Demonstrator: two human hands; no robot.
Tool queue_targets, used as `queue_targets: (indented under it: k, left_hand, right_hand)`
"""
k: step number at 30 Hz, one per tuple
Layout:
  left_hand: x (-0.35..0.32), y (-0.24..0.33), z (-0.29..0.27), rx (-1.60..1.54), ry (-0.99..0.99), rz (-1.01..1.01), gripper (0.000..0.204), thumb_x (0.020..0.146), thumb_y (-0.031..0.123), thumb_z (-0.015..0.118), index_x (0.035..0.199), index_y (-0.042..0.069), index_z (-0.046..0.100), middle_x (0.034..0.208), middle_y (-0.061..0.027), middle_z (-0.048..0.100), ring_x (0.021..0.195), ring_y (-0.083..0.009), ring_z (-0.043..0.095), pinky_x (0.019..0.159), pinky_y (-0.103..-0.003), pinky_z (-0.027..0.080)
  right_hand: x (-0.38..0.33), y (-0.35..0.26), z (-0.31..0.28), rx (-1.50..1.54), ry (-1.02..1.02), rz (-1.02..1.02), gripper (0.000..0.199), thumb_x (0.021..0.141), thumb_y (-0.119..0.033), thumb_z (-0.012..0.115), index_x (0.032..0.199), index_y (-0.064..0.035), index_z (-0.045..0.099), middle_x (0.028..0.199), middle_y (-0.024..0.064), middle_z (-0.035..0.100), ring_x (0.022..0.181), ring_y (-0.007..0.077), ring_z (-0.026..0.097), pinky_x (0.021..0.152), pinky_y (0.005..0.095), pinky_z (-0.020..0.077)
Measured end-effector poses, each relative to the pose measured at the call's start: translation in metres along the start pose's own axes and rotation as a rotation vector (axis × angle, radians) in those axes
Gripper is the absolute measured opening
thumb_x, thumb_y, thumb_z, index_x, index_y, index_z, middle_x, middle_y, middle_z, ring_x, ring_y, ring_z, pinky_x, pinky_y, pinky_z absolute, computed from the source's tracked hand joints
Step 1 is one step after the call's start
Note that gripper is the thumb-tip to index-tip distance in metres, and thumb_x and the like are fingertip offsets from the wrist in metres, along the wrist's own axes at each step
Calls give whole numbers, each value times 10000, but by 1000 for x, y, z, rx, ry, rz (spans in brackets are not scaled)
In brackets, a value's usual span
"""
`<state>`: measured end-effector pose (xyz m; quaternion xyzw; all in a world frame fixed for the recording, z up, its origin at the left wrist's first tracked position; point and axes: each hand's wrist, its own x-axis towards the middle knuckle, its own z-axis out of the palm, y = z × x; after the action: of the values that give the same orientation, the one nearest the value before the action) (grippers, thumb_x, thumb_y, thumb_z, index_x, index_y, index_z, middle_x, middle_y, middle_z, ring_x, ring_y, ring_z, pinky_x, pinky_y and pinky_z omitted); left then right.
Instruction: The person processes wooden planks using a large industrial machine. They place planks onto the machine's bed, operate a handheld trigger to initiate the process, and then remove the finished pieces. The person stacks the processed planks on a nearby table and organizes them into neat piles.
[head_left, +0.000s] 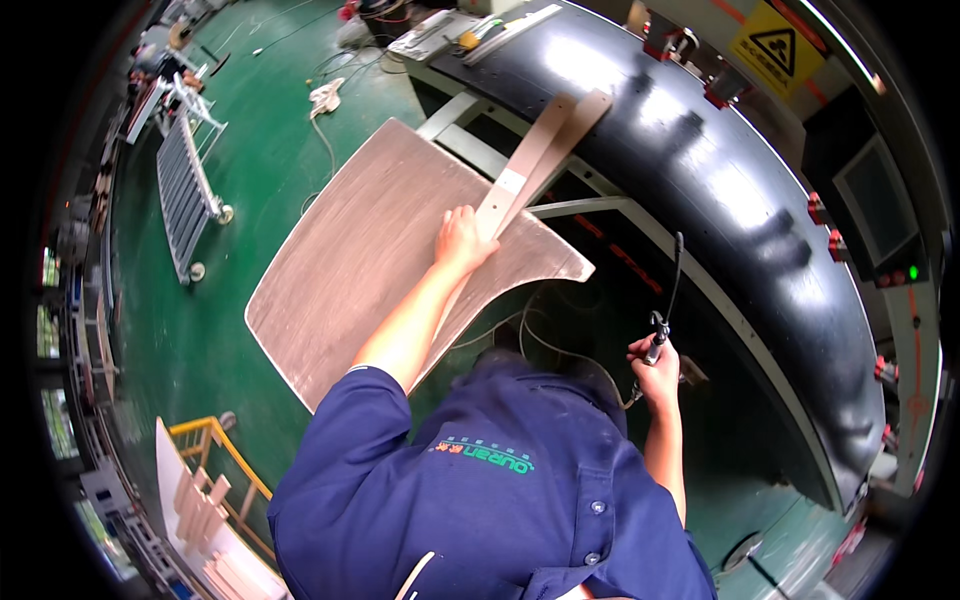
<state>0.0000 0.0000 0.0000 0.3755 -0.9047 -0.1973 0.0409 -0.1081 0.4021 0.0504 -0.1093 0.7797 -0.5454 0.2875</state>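
My left hand (466,240) is closed around the near part of two long, narrow wooden strips (532,165), which lie close together and fan apart slightly at their far ends. The strips reach from above a wide curved wooden panel (370,235) to the black machine bed (650,130). In my right hand (655,372), fingers wrapped around its handle, is an air blow gun (658,340). Its thin dark nozzle points up and away from me, beside the machine frame. A pale hose (560,350) runs near the gun; its full path is hidden.
A rack cart (185,195) on wheels stands on the green floor at the left. At lower left, a yellow-framed cart (215,440) carries wooden pieces. A control panel with a screen (875,200) is at the right. Loose hose and cloth (325,97) lie on the floor.
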Motion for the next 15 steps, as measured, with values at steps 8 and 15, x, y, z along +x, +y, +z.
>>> queue_targets:
  k: [8, 15]
  left_hand:
    - [64, -1, 18, -190, 19, -9, 707, 708, 409, 869, 1197, -15, 584, 1238, -231, 571, 1161, -401, 575, 986, -462, 486]
    - [65, -38, -23, -134, 33, 7, 732, 705, 388, 872, 1257, 9, 578, 1246, -188, 586, 1166, -361, 600, 965, -447, 496]
  right_hand:
    - [42, -5, -16, -70, -4, -10, 245, 681, 131, 519, 855, -41, 503, 901, 93, 659, 796, 175, 639, 737, 307, 517]
    - [70, -4, -23, -62, -48, -28, 236, 678, 115, 531, 858, -36, 512, 890, 87, 660, 800, 170, 635, 750, 302, 519]
